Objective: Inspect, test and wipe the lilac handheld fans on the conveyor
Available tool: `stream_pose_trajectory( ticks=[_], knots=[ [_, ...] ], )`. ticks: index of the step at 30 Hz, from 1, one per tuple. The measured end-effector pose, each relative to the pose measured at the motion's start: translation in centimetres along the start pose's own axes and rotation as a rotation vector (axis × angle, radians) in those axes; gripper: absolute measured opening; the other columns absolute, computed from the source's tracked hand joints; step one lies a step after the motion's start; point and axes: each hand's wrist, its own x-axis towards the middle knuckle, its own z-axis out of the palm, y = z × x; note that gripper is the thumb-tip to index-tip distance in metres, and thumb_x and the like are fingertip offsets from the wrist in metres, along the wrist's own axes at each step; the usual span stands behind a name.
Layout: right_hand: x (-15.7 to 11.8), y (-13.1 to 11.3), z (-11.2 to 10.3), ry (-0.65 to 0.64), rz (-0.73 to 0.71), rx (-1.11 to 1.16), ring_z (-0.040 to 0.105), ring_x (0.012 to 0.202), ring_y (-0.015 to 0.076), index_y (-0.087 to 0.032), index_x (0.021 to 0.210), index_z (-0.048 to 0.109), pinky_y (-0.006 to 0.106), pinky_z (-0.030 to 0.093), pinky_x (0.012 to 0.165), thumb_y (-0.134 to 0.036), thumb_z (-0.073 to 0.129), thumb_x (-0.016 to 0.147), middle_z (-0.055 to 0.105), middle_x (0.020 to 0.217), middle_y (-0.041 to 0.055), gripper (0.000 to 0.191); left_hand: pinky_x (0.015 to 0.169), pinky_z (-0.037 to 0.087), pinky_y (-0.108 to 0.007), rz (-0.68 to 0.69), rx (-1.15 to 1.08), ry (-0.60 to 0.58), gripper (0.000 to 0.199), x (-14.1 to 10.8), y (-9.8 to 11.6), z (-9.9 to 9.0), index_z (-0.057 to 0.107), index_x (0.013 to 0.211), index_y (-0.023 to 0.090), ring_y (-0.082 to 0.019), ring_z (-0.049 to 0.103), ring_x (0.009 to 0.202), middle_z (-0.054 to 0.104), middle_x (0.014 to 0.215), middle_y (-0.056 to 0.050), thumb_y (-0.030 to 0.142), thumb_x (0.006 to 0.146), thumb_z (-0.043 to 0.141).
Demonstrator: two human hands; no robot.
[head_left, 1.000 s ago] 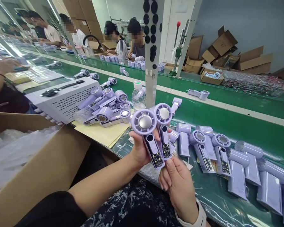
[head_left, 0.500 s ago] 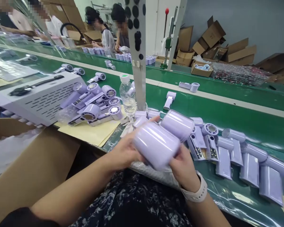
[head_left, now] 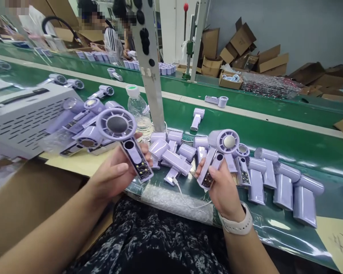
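In my left hand (head_left: 118,169) is a lilac handheld fan (head_left: 137,160), its round grille turned up toward me and its handle open on a circuit board. My right hand (head_left: 221,182) grips a second lilac handheld fan (head_left: 210,167) by the handle, thumb on the front, circuit board partly showing. Between the hands, several lilac fans (head_left: 175,161) lie in a heap on the green bench. A white cable (head_left: 185,199) runs from one of them toward my right hand. To the right of my right hand, more fans (head_left: 282,186) lie in a row.
A grey slotted metal box (head_left: 31,118) and a pile of fans (head_left: 82,118) stand at left. Behind my hands are a plastic bottle (head_left: 138,110) and a metal post (head_left: 151,76). Fans lie on the green conveyor (head_left: 246,121). Co-workers (head_left: 111,38) sit across; cardboard boxes (head_left: 242,42) are piled beyond.
The two fans, held close together with their backs toward me before, are now apart and turned face up, one in each hand. The view has shifted to the right.
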Motion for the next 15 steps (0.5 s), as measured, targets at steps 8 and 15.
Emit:
stream_pose_trajectory(
  ticks=[8,15],
  knots=[
    [-3.2,-1.7,0.4,-0.129,0.073,-0.039,0.063,0.090,0.0190,-0.030,0.126,0.061,0.032,0.056,0.081,-0.035,0.066,0.097,0.066,0.113,0.0051,0.030,0.066,0.057,-0.029,-0.036,-0.100,-0.275,0.045,0.1,-3.1,4.7,0.056,0.117,0.022,-0.013,0.063,0.074,0.057,0.092,0.000,0.029,0.081,0.081],
    [-3.0,-0.5,0.3,-0.123,0.092,-0.016,0.064,0.097,0.0199,-0.032,0.130,0.058,0.034,0.056,0.090,-0.035,0.069,0.095,0.066,0.113,0.0039,0.037,0.071,0.057,-0.030,-0.078,-0.043,-0.367,0.045,0.0,-4.0,5.5,0.049,0.123,0.023,-0.014,0.065,0.079,0.056,0.099,0.000,0.032,0.087,0.075]
  ],
)
